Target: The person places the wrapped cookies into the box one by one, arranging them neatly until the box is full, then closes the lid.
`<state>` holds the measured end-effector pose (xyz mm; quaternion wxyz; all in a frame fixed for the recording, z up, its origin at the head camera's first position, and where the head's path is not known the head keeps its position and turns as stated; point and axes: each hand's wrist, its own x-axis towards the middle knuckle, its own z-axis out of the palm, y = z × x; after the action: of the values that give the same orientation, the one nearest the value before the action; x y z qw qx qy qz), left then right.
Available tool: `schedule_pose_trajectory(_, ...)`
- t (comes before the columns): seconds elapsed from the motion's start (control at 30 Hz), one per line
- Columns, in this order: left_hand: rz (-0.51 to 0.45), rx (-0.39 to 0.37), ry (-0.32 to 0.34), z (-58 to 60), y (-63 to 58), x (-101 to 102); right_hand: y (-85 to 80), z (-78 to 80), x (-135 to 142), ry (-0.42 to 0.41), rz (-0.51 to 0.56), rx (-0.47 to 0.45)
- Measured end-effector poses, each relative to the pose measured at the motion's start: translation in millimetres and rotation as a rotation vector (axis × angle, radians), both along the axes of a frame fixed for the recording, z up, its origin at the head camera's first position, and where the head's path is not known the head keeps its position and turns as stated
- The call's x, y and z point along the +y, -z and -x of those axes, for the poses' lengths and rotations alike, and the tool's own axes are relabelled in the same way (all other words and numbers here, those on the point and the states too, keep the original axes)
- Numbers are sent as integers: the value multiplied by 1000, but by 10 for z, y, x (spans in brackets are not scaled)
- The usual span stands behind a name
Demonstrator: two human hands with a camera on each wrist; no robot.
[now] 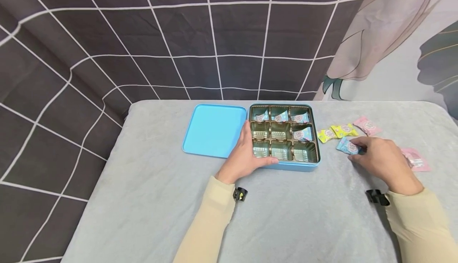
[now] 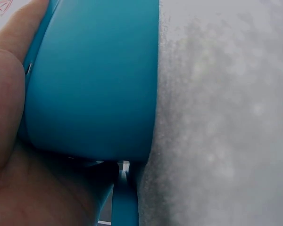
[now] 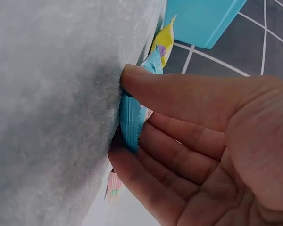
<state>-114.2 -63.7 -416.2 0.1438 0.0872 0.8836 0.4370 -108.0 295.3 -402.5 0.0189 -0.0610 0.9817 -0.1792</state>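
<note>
My left hand [image 1: 244, 157] grips the near left corner of a light-blue tin [image 1: 297, 167], thumb along the front rim and fingers along the left side. Inside is a gold tray of small compartments. Blue-wrapped candies fill the back row, and another blue candy [image 1: 303, 134] lies in the right compartment of the middle row; the front row holds none. To the right of the tin, my right hand [image 1: 383, 160] pinches a blue-wrapped candy [image 3: 132, 120] between thumb and fingers at the table surface. Its middle is partly covered by the thumb in the right wrist view.
The blue lid [image 1: 214, 129] lies flat, left of the tin. Two yellow candies [image 1: 343, 130] sit between the tin and my right hand. One pink candy [image 1: 367, 126] is behind that hand, another pink candy [image 1: 415, 159] beside it. A grey cloth [image 1: 150, 199] covers the table.
</note>
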Motion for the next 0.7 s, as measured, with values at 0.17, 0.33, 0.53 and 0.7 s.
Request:
schedule_pose_trajectory(0.17,0,2,1,-2,4,-10,3,5,8,-7,-3,-1)
schedule_pose_trajectory(0.33,1,9,5,-2,9,-10,3,4,12,-22,-17,18)
schedule_pose_trajectory(0.53,-3,13,8,3,15,-11,1,-5,21,-27,-12,21)
schedule_pose_trajectory(0.7,-4,15,6,4,17,-15,17,-6,39,-38,-3,35)
